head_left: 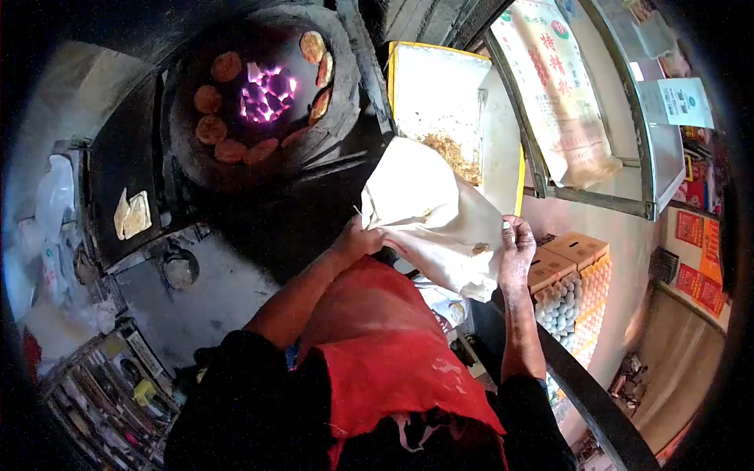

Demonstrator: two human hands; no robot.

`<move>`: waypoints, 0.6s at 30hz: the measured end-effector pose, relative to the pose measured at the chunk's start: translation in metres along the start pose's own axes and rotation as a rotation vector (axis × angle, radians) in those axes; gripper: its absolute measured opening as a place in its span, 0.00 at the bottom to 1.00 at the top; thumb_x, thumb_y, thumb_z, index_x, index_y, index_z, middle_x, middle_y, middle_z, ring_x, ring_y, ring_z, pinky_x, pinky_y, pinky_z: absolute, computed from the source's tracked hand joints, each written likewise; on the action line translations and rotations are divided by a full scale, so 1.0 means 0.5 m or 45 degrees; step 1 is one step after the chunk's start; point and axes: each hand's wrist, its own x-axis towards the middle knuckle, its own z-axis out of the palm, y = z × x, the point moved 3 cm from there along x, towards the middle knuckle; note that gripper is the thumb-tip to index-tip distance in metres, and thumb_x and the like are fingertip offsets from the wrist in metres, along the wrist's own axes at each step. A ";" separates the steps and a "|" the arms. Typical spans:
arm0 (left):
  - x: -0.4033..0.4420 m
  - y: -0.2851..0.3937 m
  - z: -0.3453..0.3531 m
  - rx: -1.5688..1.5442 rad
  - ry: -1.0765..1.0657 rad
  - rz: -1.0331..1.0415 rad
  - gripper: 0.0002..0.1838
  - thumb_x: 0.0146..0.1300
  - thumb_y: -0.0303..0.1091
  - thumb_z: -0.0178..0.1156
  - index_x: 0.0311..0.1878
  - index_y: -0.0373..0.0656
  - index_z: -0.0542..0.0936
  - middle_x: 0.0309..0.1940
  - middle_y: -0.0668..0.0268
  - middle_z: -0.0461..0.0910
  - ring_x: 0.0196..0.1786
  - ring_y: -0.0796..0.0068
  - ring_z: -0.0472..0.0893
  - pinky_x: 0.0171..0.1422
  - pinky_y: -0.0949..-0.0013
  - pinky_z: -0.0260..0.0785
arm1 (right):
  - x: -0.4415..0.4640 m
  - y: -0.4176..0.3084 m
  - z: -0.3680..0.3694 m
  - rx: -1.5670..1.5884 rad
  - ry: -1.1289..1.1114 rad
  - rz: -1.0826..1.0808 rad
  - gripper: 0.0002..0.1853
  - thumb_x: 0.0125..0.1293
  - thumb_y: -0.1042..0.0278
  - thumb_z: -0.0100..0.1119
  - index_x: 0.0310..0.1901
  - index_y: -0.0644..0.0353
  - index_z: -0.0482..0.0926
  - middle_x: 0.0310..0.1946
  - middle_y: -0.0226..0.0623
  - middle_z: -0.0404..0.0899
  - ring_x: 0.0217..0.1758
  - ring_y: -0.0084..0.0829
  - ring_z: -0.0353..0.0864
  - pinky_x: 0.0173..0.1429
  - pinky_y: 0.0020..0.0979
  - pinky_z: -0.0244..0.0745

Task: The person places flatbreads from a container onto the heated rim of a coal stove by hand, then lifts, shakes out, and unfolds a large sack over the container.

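Note:
A large off-white cloth or bag (448, 224) is spread between my two hands, in front of the red apron (385, 345). My left hand (361, 238) is closed on its left edge. At its right edge, my right hand (517, 245) pinches the material with the fingers bent. Small brown marks show on the fabric near its lower right. Its upper part overlaps the near end of a yellow-edged white container (503, 149), where brown crumbs (452, 155) lie. Whether anything is inside the material cannot be seen.
A round oven (342, 118) with glowing coals (267, 93) and several flatbreads (210, 129) on its wall is at the upper left. Pale pieces (132, 214) lie on a dark board. Egg trays (558, 306) and cardboard boxes (577, 250) stand at the right, below a printed sack (561, 94).

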 end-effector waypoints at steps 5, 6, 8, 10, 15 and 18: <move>0.032 0.091 -0.088 -1.753 0.113 -1.227 0.08 0.68 0.29 0.55 0.42 0.37 0.80 0.34 0.61 0.82 0.34 0.71 0.82 0.38 0.68 0.76 | -0.053 -0.041 -0.046 0.039 0.173 -0.232 0.07 0.72 0.76 0.50 0.45 0.63 0.78 0.38 0.27 0.78 0.38 0.17 0.71 0.44 0.20 0.69; 0.048 0.102 -0.108 -2.106 0.089 -1.317 0.11 0.71 0.29 0.52 0.50 0.35 0.78 0.37 0.61 0.83 0.38 0.69 0.82 0.45 0.68 0.76 | -0.043 -0.017 -0.053 -0.261 0.166 -0.350 0.06 0.70 0.77 0.51 0.44 0.62 0.78 0.39 0.28 0.79 0.40 0.19 0.74 0.46 0.22 0.71; -0.003 0.018 -0.027 -1.948 0.149 -1.251 0.20 0.67 0.28 0.53 0.62 0.32 0.71 0.54 0.58 0.79 0.55 0.67 0.78 0.60 0.64 0.71 | -0.014 0.127 -0.080 -0.625 -0.064 -0.212 0.06 0.68 0.82 0.52 0.40 0.63 0.79 0.39 0.30 0.79 0.44 0.24 0.76 0.52 0.26 0.72; -0.003 -0.019 -0.004 -1.579 0.382 -1.241 0.26 0.65 0.28 0.55 0.66 0.33 0.67 0.58 0.58 0.76 0.59 0.66 0.76 0.63 0.62 0.69 | 0.020 0.251 -0.113 0.371 0.181 0.095 0.06 0.68 0.79 0.54 0.41 0.61 0.81 0.37 0.26 0.79 0.42 0.21 0.76 0.50 0.25 0.72; 0.048 -0.008 -0.020 -1.588 0.172 -1.159 0.24 0.71 0.36 0.52 0.66 0.34 0.67 0.61 0.57 0.73 0.62 0.66 0.74 0.66 0.62 0.67 | 0.015 0.164 -0.096 0.599 0.067 0.280 0.11 0.72 0.75 0.52 0.52 0.60 0.79 0.39 0.24 0.78 0.34 0.13 0.69 0.36 0.18 0.65; 0.059 0.026 -0.027 -1.812 0.220 -1.250 0.26 0.73 0.42 0.49 0.67 0.35 0.66 0.64 0.56 0.71 0.65 0.65 0.72 0.69 0.61 0.64 | 0.008 0.144 -0.078 0.709 0.210 0.358 0.20 0.69 0.78 0.55 0.62 0.61 0.70 0.45 0.33 0.78 0.43 0.26 0.77 0.44 0.26 0.75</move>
